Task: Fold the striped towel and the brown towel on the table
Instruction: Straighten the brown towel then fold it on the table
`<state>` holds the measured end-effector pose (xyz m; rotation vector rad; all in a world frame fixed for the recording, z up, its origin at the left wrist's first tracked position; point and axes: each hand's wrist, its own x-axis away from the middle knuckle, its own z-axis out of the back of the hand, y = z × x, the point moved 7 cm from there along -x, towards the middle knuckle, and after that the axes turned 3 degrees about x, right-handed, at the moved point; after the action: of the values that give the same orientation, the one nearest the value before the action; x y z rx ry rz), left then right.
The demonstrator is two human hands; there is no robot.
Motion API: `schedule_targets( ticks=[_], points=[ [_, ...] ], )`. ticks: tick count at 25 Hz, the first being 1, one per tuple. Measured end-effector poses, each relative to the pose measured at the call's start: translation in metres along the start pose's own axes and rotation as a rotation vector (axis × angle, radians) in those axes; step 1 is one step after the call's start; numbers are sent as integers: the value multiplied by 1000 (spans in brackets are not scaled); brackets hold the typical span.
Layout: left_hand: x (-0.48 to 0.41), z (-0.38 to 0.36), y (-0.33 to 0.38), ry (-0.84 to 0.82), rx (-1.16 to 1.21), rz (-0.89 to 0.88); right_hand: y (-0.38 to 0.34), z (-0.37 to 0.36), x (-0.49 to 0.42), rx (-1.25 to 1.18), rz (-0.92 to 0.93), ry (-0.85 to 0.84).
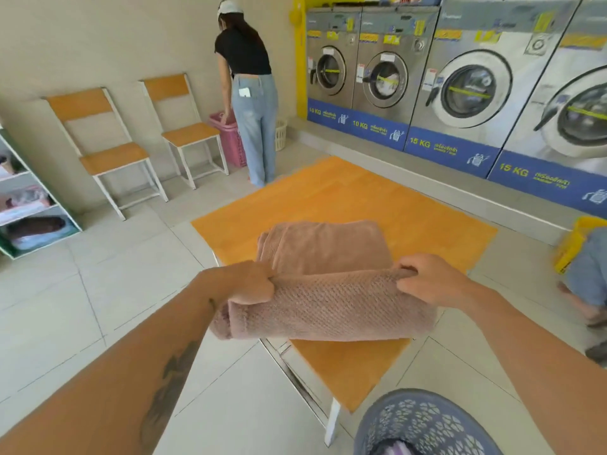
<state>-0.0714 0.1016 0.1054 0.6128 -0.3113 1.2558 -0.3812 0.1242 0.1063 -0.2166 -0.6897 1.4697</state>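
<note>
The brown towel (pixel 328 290) lies partly folded on the orange wooden table (pixel 345 198), its near fold raised over the table's front edge. My left hand (pixel 249 282) grips the fold's left end. My right hand (pixel 430 279) pinches its right end. A folded layer of the same towel stretches away behind my hands. The striped towel is not plainly in view; a bit of purple striped cloth (pixel 399 449) shows inside the basket below.
A grey-blue laundry basket (pixel 427 421) stands on the floor at the table's near corner. Two chairs (pixel 108 149) line the left wall, where a person (pixel 249 93) bends over a pink hamper (pixel 230 139). Washing machines (pixel 460 77) fill the right wall. Another person (pixel 588 270) crouches at right.
</note>
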Motion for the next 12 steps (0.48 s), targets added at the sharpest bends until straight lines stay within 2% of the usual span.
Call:
schedule_targets(
  ticks=[3,7,12],
  points=[
    [-26,44,-13,62,-53,-14,-12,7,-19,-107,-48,146],
    [-86,69,-14,284,-65,-62,-11,18,-56,-162,-103,373],
    [-170,75,-36,396,-61,30,7,19,-144,-227,-159,411]
  ],
)
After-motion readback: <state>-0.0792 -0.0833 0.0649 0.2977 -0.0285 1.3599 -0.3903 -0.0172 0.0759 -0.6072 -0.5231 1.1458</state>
